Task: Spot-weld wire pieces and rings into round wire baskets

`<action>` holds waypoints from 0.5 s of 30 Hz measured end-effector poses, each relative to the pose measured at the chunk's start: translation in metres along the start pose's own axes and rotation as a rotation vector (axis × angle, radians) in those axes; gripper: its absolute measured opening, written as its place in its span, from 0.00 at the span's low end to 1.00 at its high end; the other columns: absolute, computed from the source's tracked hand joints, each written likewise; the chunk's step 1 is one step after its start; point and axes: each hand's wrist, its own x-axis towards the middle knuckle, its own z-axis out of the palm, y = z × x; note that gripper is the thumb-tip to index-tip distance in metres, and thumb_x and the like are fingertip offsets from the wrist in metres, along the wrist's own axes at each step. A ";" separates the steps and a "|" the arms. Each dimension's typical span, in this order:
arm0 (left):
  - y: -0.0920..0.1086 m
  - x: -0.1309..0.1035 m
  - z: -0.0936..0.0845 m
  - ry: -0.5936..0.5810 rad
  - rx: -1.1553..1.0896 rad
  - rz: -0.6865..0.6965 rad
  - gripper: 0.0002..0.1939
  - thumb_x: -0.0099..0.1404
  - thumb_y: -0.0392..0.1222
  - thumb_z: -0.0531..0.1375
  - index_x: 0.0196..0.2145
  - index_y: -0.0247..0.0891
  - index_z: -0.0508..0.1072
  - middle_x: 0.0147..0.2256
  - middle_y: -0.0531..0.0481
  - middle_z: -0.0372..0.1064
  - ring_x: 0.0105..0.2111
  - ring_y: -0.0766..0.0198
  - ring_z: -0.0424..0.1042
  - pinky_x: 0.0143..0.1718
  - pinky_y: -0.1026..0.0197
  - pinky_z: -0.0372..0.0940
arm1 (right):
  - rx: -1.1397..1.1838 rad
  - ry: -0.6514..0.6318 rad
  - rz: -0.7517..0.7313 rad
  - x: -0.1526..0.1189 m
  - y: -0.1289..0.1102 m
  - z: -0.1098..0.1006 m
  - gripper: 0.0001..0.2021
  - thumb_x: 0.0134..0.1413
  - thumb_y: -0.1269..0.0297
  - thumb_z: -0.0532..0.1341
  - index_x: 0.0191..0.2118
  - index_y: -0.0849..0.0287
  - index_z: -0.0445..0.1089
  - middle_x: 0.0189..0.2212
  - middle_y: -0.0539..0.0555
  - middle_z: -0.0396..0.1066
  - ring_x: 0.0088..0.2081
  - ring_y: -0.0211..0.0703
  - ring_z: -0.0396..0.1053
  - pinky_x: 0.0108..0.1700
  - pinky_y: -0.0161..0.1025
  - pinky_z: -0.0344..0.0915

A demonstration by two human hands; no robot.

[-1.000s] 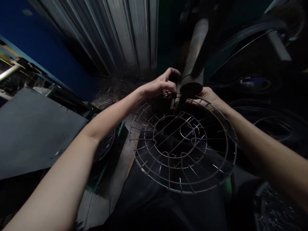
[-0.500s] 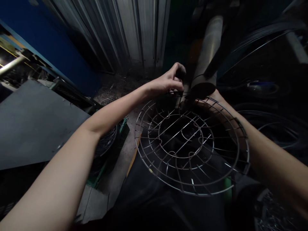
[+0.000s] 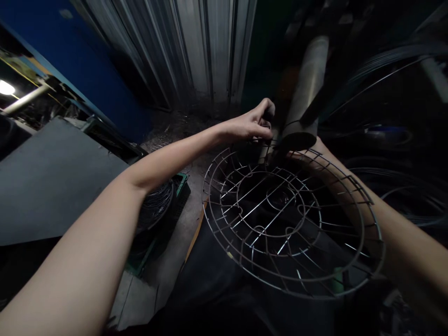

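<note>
The place is dim and full of dark shadows. A white light [image 3: 6, 87] glows at the far left edge. The left arm [image 3: 82, 242] looks pale, but the right hand [image 3: 318, 148] is shady. Thin shiny streaks sit on the wire rack [image 3: 257, 205]. The dark right side looks blurry.

wire frame [image 3: 275, 219] right of crate [image 3: 181, 184], left of wire coil [image 3: 406, 191]

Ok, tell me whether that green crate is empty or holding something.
Holding something: the green crate has dark wiry material inside its rim, partly hidden by the left arm.
</note>
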 end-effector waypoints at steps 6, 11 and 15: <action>-0.002 -0.001 -0.002 -0.002 -0.051 0.006 0.25 0.59 0.40 0.58 0.51 0.41 0.52 0.38 0.48 0.65 0.41 0.54 0.71 0.33 0.54 0.68 | 0.039 -0.021 0.013 -0.001 -0.002 0.000 0.23 0.24 0.49 0.73 0.23 0.60 0.66 0.21 0.45 0.64 0.27 0.34 0.65 0.35 0.33 0.67; 0.009 -0.006 -0.006 -0.013 -0.035 -0.008 0.25 0.58 0.39 0.58 0.52 0.39 0.54 0.37 0.46 0.68 0.37 0.56 0.72 0.33 0.52 0.68 | -0.011 -0.012 -0.010 -0.004 -0.012 0.004 0.24 0.23 0.48 0.73 0.20 0.60 0.64 0.18 0.45 0.62 0.25 0.35 0.64 0.33 0.34 0.67; 0.020 -0.005 -0.010 -0.079 -0.007 -0.004 0.25 0.58 0.37 0.55 0.53 0.36 0.55 0.34 0.44 0.70 0.36 0.55 0.72 0.35 0.48 0.67 | -0.005 -0.013 0.000 -0.010 -0.021 0.003 0.23 0.26 0.46 0.71 0.22 0.60 0.67 0.20 0.47 0.66 0.23 0.36 0.64 0.30 0.36 0.68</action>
